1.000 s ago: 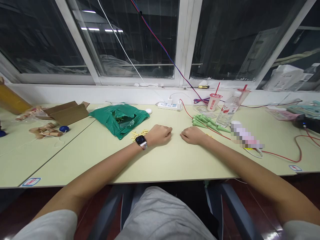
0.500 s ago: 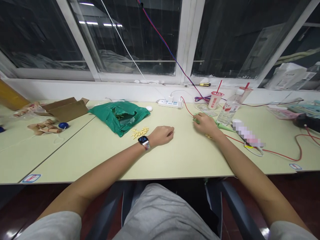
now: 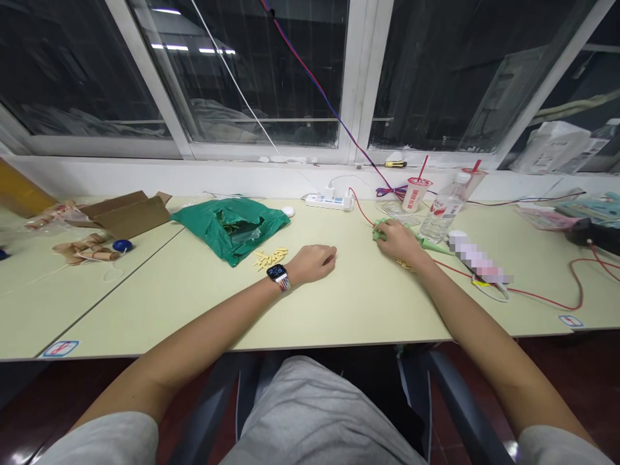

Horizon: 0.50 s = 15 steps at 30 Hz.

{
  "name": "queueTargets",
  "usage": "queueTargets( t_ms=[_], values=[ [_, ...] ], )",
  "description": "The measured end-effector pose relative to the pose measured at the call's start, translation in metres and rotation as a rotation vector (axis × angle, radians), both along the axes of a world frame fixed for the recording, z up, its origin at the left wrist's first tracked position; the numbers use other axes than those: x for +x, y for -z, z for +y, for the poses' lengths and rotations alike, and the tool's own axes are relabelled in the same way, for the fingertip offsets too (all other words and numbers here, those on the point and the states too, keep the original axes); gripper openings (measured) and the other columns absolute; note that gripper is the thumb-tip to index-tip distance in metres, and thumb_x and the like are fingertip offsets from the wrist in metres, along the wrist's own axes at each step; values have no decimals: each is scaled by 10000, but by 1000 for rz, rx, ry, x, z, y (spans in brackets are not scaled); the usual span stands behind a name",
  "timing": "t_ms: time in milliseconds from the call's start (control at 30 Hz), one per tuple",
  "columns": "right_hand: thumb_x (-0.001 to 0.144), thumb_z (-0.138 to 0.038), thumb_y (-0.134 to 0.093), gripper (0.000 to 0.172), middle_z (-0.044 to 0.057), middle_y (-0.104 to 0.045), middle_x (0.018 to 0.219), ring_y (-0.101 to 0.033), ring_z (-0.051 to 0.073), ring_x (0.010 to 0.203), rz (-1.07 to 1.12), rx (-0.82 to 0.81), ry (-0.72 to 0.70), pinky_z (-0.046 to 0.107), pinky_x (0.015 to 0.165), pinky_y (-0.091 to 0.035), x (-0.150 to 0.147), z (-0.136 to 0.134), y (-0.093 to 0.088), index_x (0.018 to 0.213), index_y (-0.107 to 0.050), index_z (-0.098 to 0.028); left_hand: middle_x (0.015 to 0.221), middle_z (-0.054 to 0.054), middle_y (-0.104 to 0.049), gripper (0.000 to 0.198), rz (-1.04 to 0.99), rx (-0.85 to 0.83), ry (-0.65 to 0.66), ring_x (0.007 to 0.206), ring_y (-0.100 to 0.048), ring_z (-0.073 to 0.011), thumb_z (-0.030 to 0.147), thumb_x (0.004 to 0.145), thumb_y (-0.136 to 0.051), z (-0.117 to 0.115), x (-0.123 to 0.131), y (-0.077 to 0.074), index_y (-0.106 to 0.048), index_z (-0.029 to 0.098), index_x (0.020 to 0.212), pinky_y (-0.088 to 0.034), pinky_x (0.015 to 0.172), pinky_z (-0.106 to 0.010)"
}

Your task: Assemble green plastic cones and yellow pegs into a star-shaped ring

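My left hand, with a watch on its wrist, rests on the pale table as a loose fist holding nothing I can see. Small yellow pieces lie just left of it. My right hand lies over a pile of green cone-shaped parts, its fingers curled on them. How many parts it grips is hidden. A red wire runs past the right wrist.
An open green plastic bag lies at the back left. A cardboard box and wooden parts sit further left. A power strip, a cup with a straw and a water bottle line the back edge.
My right hand went from the table's middle, to the right and back, onto the green cone parts. The left hand stayed still.
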State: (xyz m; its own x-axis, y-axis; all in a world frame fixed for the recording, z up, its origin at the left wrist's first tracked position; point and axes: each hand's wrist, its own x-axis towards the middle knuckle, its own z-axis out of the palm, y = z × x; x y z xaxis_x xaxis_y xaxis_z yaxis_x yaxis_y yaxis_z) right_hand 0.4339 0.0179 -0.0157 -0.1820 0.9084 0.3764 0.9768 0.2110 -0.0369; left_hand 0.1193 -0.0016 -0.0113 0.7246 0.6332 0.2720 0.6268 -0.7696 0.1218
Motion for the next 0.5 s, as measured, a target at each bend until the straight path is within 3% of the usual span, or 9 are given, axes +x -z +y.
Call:
queueTargets(
  t_ms=[133, 300, 367, 500],
  values=[
    [890, -195, -638, 314, 140, -743, 1155, -642, 307, 1109, 76, 9, -84, 375, 871, -504, -1, 0, -2, 1195, -713, -191, 871, -50, -717, 167, -11, 0, 0, 751, -643, -225, 231, 987, -497, 0, 0, 0, -574, 241, 840, -380, 654, -374],
    [907, -254, -637, 229, 120, -750, 1109, -664, 293, 1080, 342, 166, -280, 427, 952, -523, -17, -7, -11, 1130, -676, -214, 876, -45, -719, 122, -71, -70, -17, 766, -659, -227, 232, 966, -521, -4, 0, -2, -612, 240, 884, -421, 675, -369],
    [900, -310, -658, 206, 100, -749, 1070, -688, 271, 1000, 528, 205, -343, 429, 932, -546, -32, -9, -14, 1089, -660, -228, 1000, -46, -742, 140, -195, -114, -42, 788, -681, -213, 243, 968, -538, -4, 1, -5, -637, 237, 1067, -466, 714, -365],
    [849, -488, -768, 348, 57, -747, 989, -708, 234, 868, 965, 141, -386, 409, 834, -596, -73, -6, -15, 1064, -625, -255, 1271, -91, -700, 465, -538, -144, -76, 833, -708, -171, 336, 1005, -580, 2, 0, -14, -473, 226, 1444, -535, 768, -338]
  ],
)
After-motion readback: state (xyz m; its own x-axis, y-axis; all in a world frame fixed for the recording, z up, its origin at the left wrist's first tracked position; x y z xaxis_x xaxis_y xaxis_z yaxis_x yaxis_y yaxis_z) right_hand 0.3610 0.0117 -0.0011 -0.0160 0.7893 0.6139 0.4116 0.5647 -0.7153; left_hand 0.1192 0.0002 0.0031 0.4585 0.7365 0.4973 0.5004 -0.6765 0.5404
